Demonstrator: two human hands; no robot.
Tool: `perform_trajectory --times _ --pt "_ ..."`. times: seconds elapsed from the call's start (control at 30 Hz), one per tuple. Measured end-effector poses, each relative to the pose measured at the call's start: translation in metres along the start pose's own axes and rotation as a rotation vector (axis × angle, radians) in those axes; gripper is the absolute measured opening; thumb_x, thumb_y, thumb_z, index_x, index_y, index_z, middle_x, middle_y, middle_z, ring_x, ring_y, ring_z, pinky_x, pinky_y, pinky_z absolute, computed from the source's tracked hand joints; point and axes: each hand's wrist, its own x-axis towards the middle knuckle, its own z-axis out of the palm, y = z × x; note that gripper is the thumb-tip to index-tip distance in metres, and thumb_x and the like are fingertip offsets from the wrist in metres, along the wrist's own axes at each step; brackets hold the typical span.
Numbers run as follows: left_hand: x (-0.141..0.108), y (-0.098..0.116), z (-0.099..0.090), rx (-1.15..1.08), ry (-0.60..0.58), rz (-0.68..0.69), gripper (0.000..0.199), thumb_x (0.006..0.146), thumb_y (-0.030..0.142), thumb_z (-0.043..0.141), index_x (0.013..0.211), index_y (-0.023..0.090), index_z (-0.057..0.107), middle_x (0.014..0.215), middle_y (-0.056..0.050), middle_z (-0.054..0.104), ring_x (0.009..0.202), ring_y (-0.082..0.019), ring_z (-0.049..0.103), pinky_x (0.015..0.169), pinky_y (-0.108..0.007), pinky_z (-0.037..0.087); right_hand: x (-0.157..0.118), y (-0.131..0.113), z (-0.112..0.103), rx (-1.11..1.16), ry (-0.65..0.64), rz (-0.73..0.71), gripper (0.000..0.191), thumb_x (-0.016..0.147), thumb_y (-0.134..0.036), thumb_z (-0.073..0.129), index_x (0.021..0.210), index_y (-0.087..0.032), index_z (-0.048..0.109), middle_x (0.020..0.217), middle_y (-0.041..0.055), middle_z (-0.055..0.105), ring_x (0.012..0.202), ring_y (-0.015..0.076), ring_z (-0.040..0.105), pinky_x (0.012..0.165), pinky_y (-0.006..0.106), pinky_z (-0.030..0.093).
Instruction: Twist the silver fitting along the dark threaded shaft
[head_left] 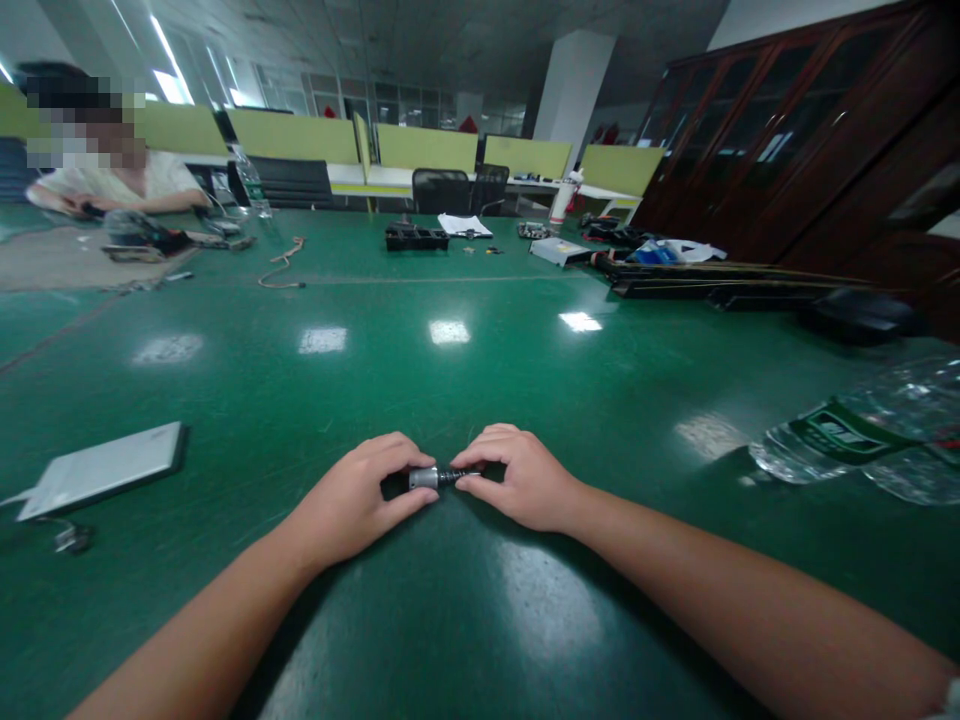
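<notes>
Between my hands, low over the green table (pixel 465 390), lies a small silver metal cylinder (pixel 424 479) with a dark, ridged shaft (pixel 448 477), like a coil spring or thread, sticking out to the right. My left hand (pixel 349 500) is closed on the cylinder, thumb and fingers pinching it from both sides. The shaft's right end is pinched by my right hand (pixel 529 480), whose fingertips partly cover it. I cannot tell whether cylinder and shaft are one piece.
A white flat box-like device (pixel 112 470) with a cable lies at left. Clear plastic bottles (pixel 832 435) lie at right. Farther back are a black tray (pixel 416 238), a cord (pixel 281 265) and black rails (pixel 675 282). Another person (pixel 120 180) sits at far left.
</notes>
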Motion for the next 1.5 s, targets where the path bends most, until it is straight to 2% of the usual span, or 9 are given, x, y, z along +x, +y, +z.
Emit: perform_trajectory --times 0.47,0.8,1.27,1.5 --pt "0.0008 0.0038 0.0034 -0.014 -0.014 0.003 0.020 0.088 0.032 0.064 0.105 0.021 0.066 0.099 -0.006 0.067 0.093 -0.021 0.063 0.085 -0.032 0.049 -0.0015 0.0008 0.0006 -0.011 -0.053 -0.073 0.015 0.082 -0.023 0.072 0.097 -0.022 0.073 0.089 0.0021 0.075 0.086 0.0177 0.066 0.089 0.036 0.042" --pt "0.0029 0.0083 0.0030 -0.002 -0.001 0.009 0.017 0.088 0.030 0.063 0.101 0.020 0.067 0.097 -0.006 0.067 0.091 -0.021 0.063 0.082 -0.032 0.050 -0.0007 -0.0008 -0.0024 -0.032 -0.065 -0.092 0.013 0.082 -0.020 0.070 0.094 -0.022 0.074 0.085 0.0020 0.074 0.082 0.0172 0.066 0.086 0.035 0.043" --pt "0.0024 0.0061 0.0033 -0.017 -0.018 -0.007 0.017 0.088 0.031 0.064 0.102 0.020 0.067 0.098 -0.005 0.066 0.093 -0.020 0.063 0.083 -0.031 0.049 -0.0013 -0.0016 -0.0034 -0.003 -0.051 -0.082 0.013 0.077 -0.017 0.070 0.090 -0.021 0.073 0.081 0.0020 0.073 0.077 0.0174 0.065 0.082 0.034 0.044" --pt "0.0018 0.0046 0.0036 -0.008 -0.018 -0.008 0.018 0.088 0.031 0.065 0.103 0.020 0.067 0.099 -0.005 0.066 0.093 -0.020 0.062 0.084 -0.032 0.048 -0.0019 -0.0015 -0.0008 -0.021 -0.048 -0.046 0.013 0.075 -0.021 0.074 0.087 -0.019 0.072 0.077 0.0007 0.070 0.076 0.0161 0.062 0.082 0.033 0.043"
